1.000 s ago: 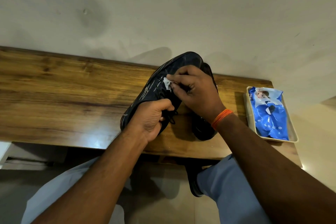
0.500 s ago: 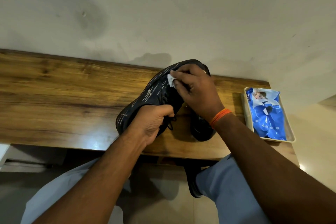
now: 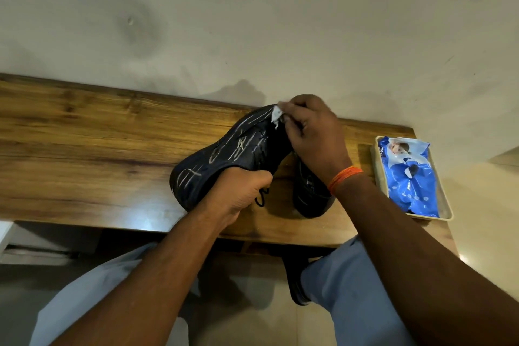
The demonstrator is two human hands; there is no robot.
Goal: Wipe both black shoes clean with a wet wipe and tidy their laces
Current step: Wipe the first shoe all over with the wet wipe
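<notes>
On the bench [image 3: 84, 143], left hand [image 3: 238, 194] grips the tilted black shoe [image 3: 224, 157] at its lace side; right hand [image 3: 311, 132] pinches the wet wipe [image 3: 276, 115] against its far end. Second shoe [image 3: 309, 194] sits just right. Shoe looks light, flexible; hold mid-body.

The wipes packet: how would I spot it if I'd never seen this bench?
Follow the wooden bench to its right end, past both black shoes. There a pale shallow tray holds the wipes packet, the only bright blue and white thing around.
</notes>
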